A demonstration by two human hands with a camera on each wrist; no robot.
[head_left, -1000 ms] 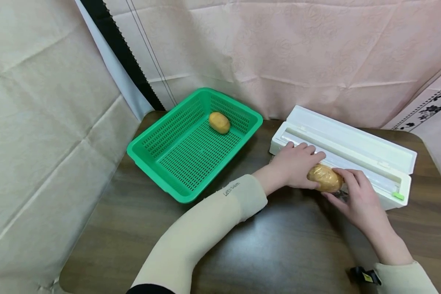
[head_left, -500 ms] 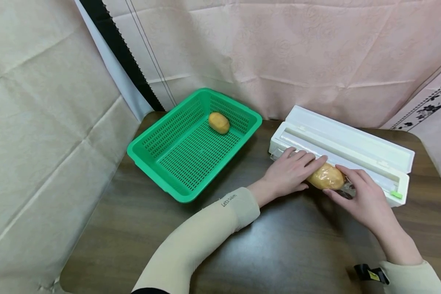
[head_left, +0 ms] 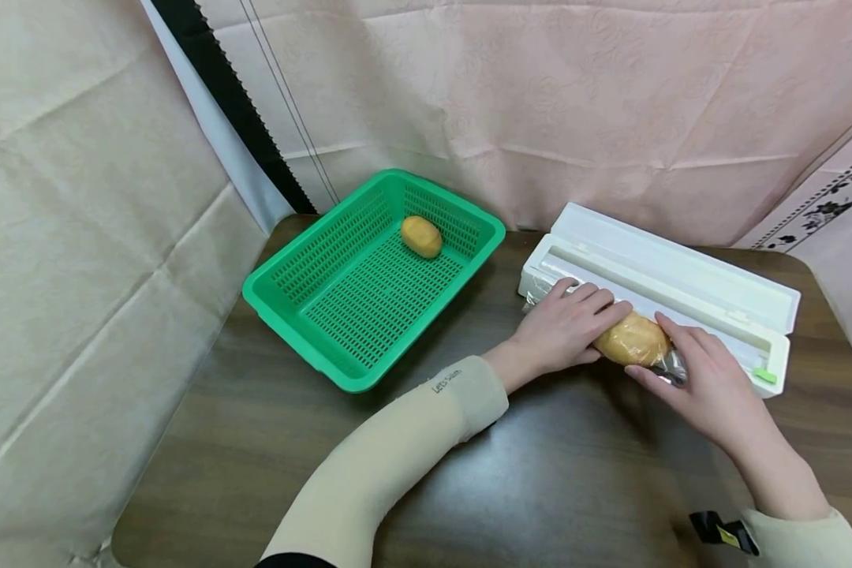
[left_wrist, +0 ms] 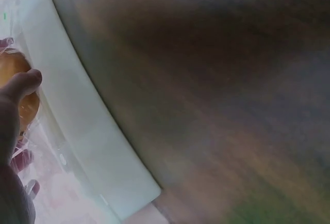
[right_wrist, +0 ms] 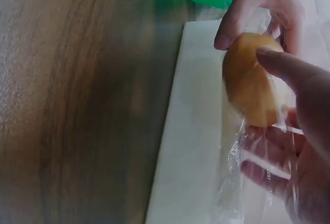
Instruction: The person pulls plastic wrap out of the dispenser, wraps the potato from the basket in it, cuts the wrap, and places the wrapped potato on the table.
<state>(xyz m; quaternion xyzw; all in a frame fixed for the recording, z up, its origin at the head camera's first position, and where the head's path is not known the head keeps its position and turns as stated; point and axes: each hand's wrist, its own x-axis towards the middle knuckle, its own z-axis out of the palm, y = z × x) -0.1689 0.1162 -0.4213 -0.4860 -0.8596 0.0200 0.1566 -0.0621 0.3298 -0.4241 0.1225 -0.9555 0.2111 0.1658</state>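
Note:
A potato point(head_left: 633, 339) in clear cling film lies between both hands, at the front of a white cling film dispenser point(head_left: 760, 359) whose lid stands up at the back. My left hand point(head_left: 561, 330) holds the potato's left end, fingers over the film. At the other end my right hand point(head_left: 717, 386) grips it, thumb nearest me and fingertips on the far side. Bunched cling film point(head_left: 673, 368) shows beside the right thumb. In the right wrist view, film point(right_wrist: 234, 182) stretches from the potato point(right_wrist: 250, 74) along the dispenser point(right_wrist: 188, 115).
To the left stands a green plastic basket point(head_left: 291, 335) with one unwrapped potato point(head_left: 421, 237) inside. A green slider point(head_left: 764, 375) sits at the dispenser's right end. Pink cloth point(head_left: 610, 95) hangs behind the brown table point(head_left: 539, 473).
The potato has shifted slightly right and turned between the hands, showing more bunched film at its right end. The right hand has moved a little right; the left hand's fingers have shifted on the potato.

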